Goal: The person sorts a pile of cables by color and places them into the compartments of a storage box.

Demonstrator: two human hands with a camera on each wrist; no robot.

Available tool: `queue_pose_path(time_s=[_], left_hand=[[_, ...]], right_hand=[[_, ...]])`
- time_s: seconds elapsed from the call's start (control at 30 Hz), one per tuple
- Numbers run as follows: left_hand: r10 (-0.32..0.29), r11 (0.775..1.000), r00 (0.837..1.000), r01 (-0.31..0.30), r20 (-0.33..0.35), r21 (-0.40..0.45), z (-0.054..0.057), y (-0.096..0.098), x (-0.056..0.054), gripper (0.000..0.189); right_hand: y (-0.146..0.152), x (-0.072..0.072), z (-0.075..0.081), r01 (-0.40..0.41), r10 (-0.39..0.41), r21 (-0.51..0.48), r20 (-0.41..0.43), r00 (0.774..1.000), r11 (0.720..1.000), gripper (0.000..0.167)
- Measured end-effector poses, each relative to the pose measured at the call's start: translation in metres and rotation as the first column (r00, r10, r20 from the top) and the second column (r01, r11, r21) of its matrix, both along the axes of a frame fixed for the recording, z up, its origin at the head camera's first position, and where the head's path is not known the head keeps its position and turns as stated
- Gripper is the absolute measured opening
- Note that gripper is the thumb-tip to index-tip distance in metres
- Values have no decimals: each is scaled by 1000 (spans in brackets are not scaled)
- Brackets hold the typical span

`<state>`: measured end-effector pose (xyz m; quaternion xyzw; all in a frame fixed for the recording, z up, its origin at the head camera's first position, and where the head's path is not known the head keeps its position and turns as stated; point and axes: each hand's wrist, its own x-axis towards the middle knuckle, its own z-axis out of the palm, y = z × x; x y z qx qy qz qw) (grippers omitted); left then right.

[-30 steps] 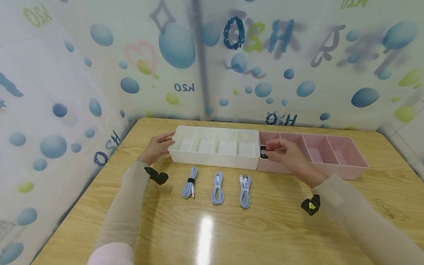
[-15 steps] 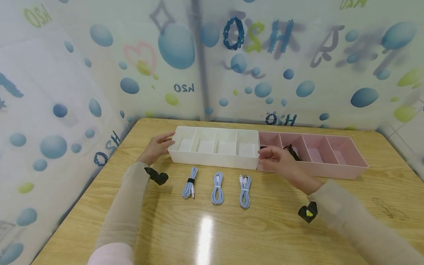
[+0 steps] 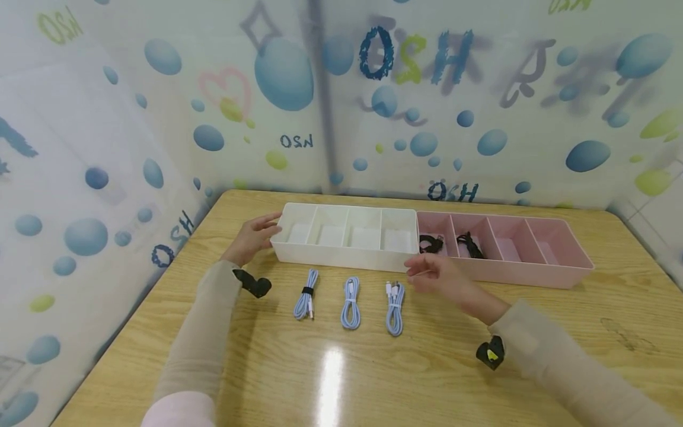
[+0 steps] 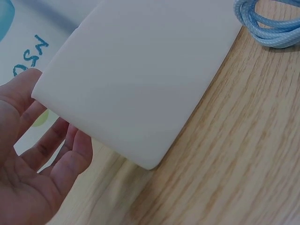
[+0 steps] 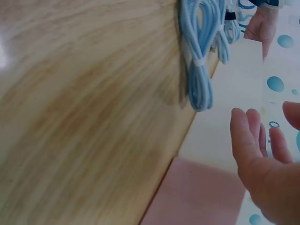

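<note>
My left hand [image 3: 251, 238] touches the left end of a white divided box [image 3: 347, 256], its fingers loosely bent along the end wall in the left wrist view. Nothing is held in my right hand [image 3: 450, 286]; its fingers are relaxed, before the seam between the white box and a pink divided box [image 3: 533, 273]. Just below those fingertips lies a light-blue coiled cable [image 3: 395, 311]. Two more blue bundles, a middle cable [image 3: 350, 303] and a left cable [image 3: 306, 296] with a black strap, lie on the table. A black coiled cable [image 3: 430, 244] sits in the pink box's leftmost compartment.
Another black cable [image 3: 469, 245] lies in the pink box's second compartment. Both boxes stand end to end near the back of the wooden table [image 3: 267, 367]. A patterned curtain [image 3: 373, 154] hangs behind.
My right hand has let go of the black coiled cable in the pink box's leftmost compartment and come out toward me and leftward. My left hand has stayed put.
</note>
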<state>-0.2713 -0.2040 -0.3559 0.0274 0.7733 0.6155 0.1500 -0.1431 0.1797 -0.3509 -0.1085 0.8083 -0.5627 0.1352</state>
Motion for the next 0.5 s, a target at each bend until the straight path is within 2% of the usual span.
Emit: queue_pose_path(time_s=[0.17, 0.23, 0.5], left_hand=[[12, 1000, 1000, -12, -20, 8, -11, -4, -7, 50], [13, 1000, 999, -13, -32, 18, -14, -5, -7, 50], [25, 999, 999, -24, -29, 31, -16, -4, -8, 49]], right_hand=[[-2, 1, -7, -15, 15, -8, -17, 1000, 1000, 35], [-3, 2, -7, -20, 20, -23, 1, 1000, 1000, 35], [-6, 0, -14, -2, 3, -5, 69, 998, 1000, 38]])
